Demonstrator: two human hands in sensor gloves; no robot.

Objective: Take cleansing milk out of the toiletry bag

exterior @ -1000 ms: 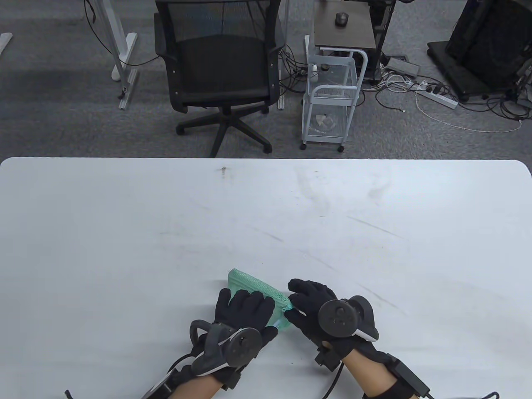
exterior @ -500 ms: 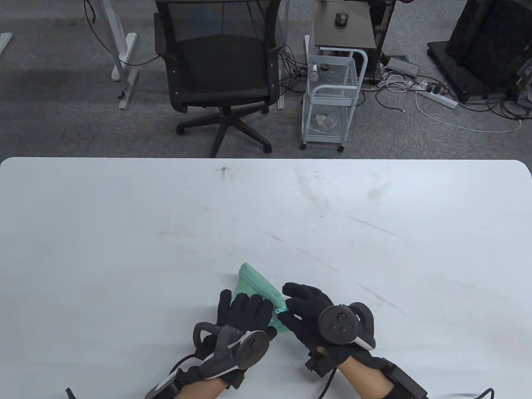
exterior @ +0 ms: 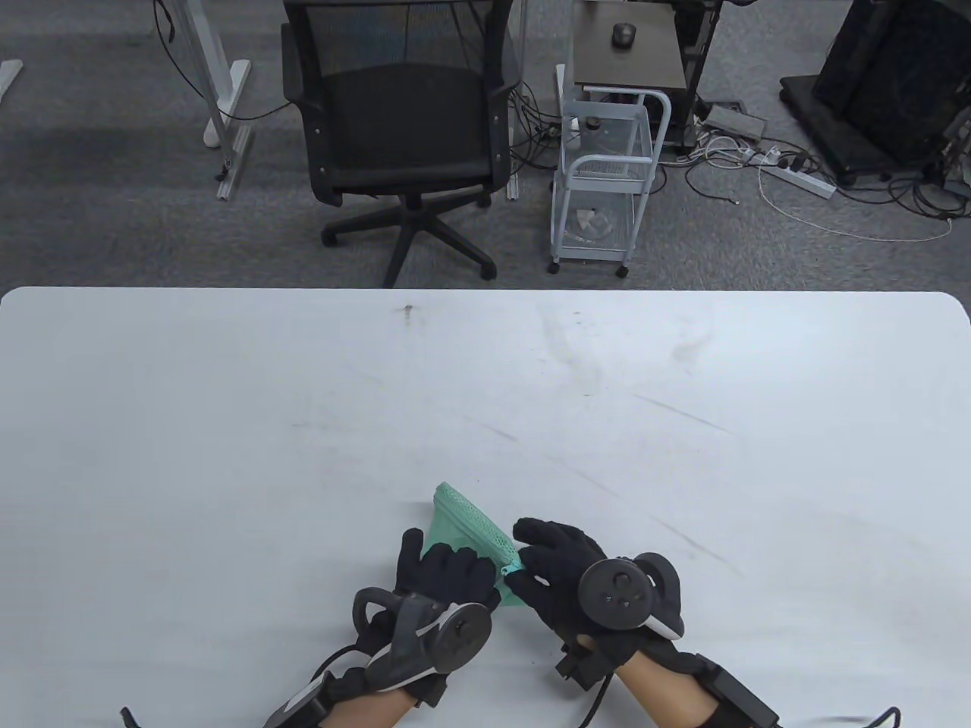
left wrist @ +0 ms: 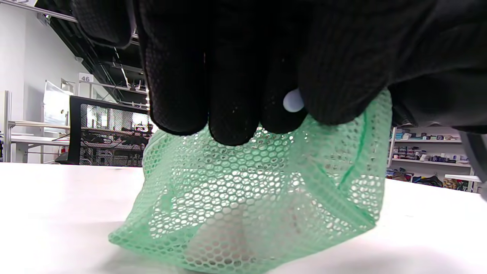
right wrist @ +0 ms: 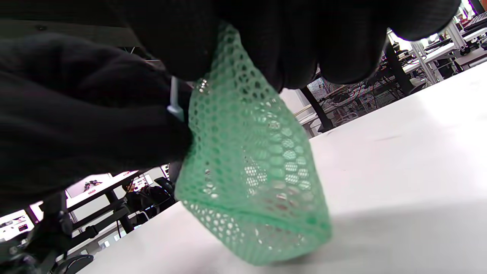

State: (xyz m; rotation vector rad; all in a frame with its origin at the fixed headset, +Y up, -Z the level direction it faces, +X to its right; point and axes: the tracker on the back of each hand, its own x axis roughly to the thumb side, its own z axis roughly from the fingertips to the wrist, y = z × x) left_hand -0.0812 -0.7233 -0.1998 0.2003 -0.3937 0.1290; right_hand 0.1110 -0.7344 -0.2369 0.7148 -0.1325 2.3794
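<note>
On the white table (exterior: pixel 227 455), near its front edge, the green mesh toiletry bag (exterior: pixel 464 523) stands tipped up between both gloves. The left hand (exterior: pixel 447 572) grips its top edge with fingers (left wrist: pixel 232 95) bunched over the netting, while the right hand (exterior: pixel 557 569) pinches the end by the zip. A pale, blurred shape shows through the honeycomb mesh, perhaps the cleansing milk (left wrist: pixel 224 236).

Black knit gloves, left hand (exterior: pixel 447 576), right hand (exterior: pixel 561 569); dark round trackers; bare forearms.
</note>
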